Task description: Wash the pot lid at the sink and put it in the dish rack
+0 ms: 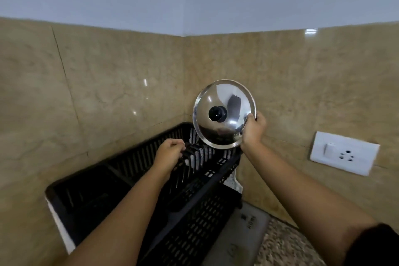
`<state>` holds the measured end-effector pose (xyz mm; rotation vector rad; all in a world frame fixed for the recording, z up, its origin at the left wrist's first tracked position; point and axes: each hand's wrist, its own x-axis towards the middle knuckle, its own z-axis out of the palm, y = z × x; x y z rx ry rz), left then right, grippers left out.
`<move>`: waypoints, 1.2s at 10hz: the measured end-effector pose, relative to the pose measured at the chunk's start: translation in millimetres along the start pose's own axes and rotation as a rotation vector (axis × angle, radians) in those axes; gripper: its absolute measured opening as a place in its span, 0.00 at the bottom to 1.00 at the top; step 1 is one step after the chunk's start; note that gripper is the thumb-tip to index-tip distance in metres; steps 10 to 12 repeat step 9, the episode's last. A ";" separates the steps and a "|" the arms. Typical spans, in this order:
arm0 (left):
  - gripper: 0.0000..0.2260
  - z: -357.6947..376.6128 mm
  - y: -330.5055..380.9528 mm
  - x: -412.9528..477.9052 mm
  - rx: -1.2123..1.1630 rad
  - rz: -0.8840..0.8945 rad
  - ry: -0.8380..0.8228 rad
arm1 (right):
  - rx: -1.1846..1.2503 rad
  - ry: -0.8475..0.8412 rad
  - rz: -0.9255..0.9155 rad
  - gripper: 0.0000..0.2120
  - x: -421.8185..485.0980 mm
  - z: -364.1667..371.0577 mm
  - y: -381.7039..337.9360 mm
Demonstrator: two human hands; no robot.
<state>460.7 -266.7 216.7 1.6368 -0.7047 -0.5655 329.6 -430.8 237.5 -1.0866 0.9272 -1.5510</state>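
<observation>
Lid: the stainless pot lid (pixel 224 114) hangs right of centre in the frame, up on edge, black knob (pixel 217 114) facing the camera, its lower rim just above the far right end of the rack.
Right hand: the right hand (pixel 253 130) pinches the lid at its lower right rim, fingers wrapped round the edge, and there it is, carrying the whole weight alone.
Left hand: the left hand (pixel 170 150) sits at centre frame, curled narrow over the rack's upright dividers (pixel 190 153); whether it grips one or only rests there, the view does not show.
Rack: the black slotted dish rack (pixel 194 211) fills the lower centre, tucked into the tiled corner; no other dishes can be made out in it.
Surroundings: a white wall socket (pixel 344 153) shows at the right edge; a speckled countertop (pixel 287 246) at lower right.
Stage: washing looks done, judging by the lid's place over the rack; only the placing is left.
How to do it well: keep the lid on edge, line the rim up with a gap between dividers, and lower it until the rim seats before loosening the pinch.
Watch for: a wet steel rim held from one side may slip or swing; the free hand steadying the rack should help.
</observation>
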 end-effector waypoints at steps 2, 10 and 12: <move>0.09 8.3 16.0 -6.9 -0.041 0.049 -0.048 | -0.066 -0.003 -0.065 0.11 16.6 5.3 12.6; 0.10 6.6 4.3 -1.3 -0.023 0.166 -0.033 | -0.115 -0.140 0.142 0.07 8.2 -2.5 25.9; 0.10 6.6 4.3 -1.3 -0.023 0.166 -0.033 | -0.115 -0.140 0.142 0.07 8.2 -2.5 25.9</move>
